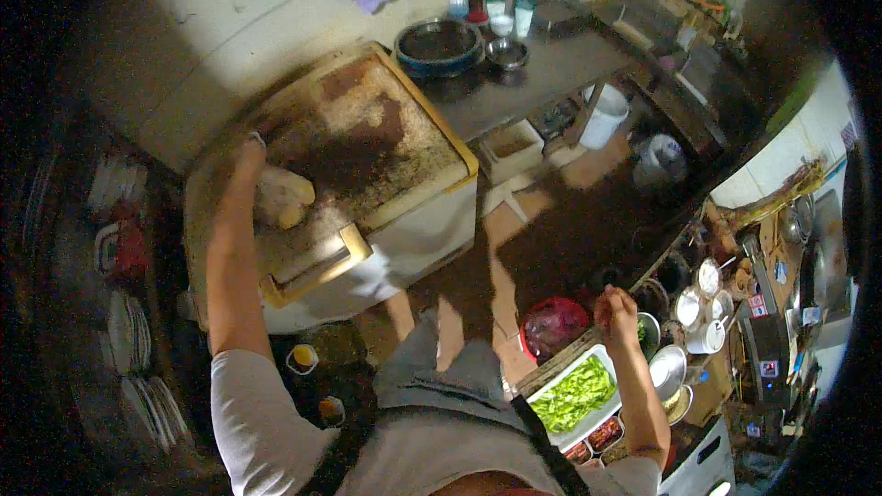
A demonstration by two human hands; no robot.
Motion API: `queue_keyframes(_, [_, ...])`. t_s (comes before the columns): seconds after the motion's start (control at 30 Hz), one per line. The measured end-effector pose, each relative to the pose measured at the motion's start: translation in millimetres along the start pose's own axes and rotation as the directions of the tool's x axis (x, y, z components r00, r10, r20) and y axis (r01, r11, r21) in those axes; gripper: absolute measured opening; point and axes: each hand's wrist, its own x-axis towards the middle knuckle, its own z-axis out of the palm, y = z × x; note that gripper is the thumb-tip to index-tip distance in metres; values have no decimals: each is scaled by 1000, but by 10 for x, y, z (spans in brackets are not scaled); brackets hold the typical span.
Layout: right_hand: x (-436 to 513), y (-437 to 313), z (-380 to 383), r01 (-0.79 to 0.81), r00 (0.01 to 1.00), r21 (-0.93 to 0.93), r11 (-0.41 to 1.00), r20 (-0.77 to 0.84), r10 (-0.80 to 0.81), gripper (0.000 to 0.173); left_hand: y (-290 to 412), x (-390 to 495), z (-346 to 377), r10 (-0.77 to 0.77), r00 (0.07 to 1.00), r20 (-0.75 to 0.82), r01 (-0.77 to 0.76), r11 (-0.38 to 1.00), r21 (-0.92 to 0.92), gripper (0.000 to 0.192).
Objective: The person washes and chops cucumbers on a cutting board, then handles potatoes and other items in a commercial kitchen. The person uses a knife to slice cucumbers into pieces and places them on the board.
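My left hand (256, 143) reaches to the far left part of a worn, stained chest freezer lid (413, 131); its fingers are dark and blurred, so any hold cannot be told. A pale cloth-like thing (286, 196) lies on the lid beside my left forearm. On the right, my right hand (615, 313) hangs above the counter's edge with bent fingers; whether it grips anything is unclear. Just below it are a metal bowl with greens (646, 334) and a white tray of chopped green vegetables (577, 393).
A red basin (555, 329) stands near the counter. Metal bowls (667, 366), white cups (706, 336) and containers of red food (603, 434) crowd the right counter. Behind are a dark table (551, 69) with a large round pan (439, 45), and a white bucket (605, 117). Stacked plates (131, 337) stand left.
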Motion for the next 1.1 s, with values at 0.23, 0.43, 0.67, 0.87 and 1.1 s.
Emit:
queue_keyframes(0.23, [1128,-203,783,-298,954,32,954,42,297,13,2036,1337,-567,359,933,-27,-360,925,-122,53])
queue_keyframes(0.43, [3575,-246,1823,-200,919,32,979,353,176,33,4089,1637,510,525,660,537,725,-260,-637,59])
queue_keyframes(0.67, [6846,584,4121,-474,823,46,879,379,424,57,5320,2391,1613,505,831,235,-332,788,-519,60])
queue_keyframes(0.87, [7196,360,4907,-267,946,-305,914,97,309,56,4945,2956,1514,212,843,495,524,-115,-844,43])
queue_keyframes(1.1, [7259,-1341,4224,86,996,-286,954,37,-79,35,4693,2876,593,579,595,558,773,-602,-200,36])
